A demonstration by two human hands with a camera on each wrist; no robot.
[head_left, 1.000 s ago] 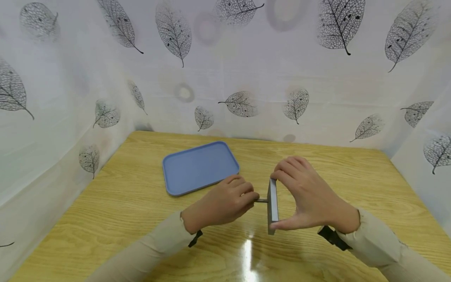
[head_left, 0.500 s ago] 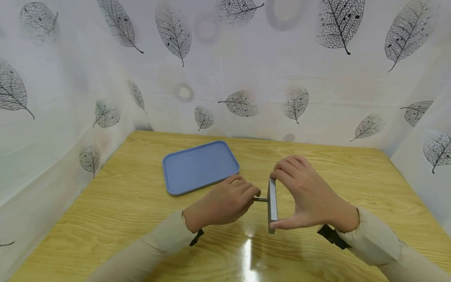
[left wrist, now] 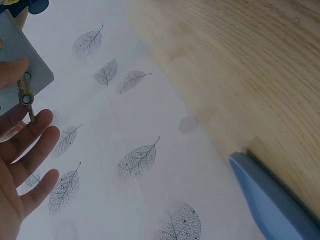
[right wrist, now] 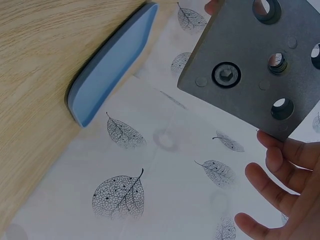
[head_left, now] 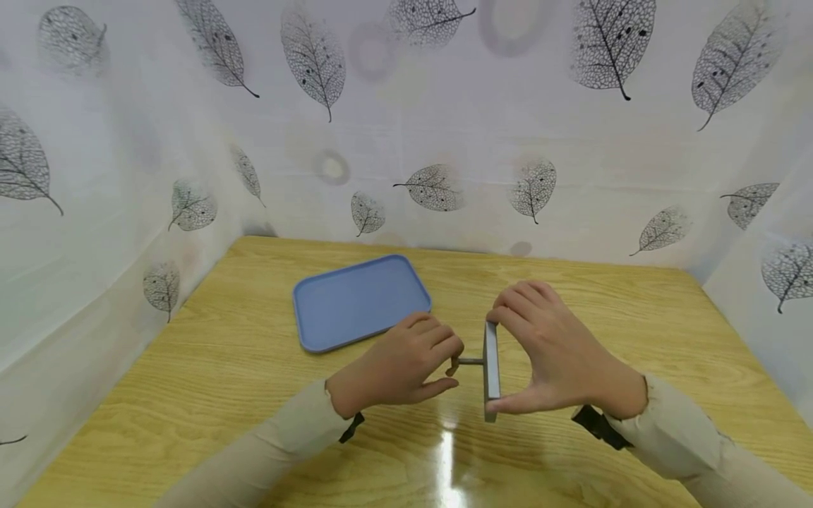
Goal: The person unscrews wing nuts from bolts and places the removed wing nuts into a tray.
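My right hand (head_left: pixel 562 353) grips a thick grey metal plate (head_left: pixel 492 363) by opposite edges, fingers above and thumb below, holding it upright over the table. In the right wrist view, the plate (right wrist: pixel 245 45) has several round holes and a hex socket screw (right wrist: pixel 226 74) set into it. The screw's thin shank (head_left: pixel 471 361) sticks out of the plate's left side. On its end sits a brass-coloured wing nut (left wrist: pixel 26 94). My left hand (head_left: pixel 403 363) is at this nut, a finger touching it, the thumb held apart below.
A shallow blue tray (head_left: pixel 362 303) lies on the wood-grain table (head_left: pixel 222 395), behind and left of the left hand. White sheeting (head_left: pixel 413 127) printed with leaves hangs at the back and both sides.
My left thumb has moved down away from the fingers, and the wing nut now shows in the head view. The right hand and plate have stayed put.
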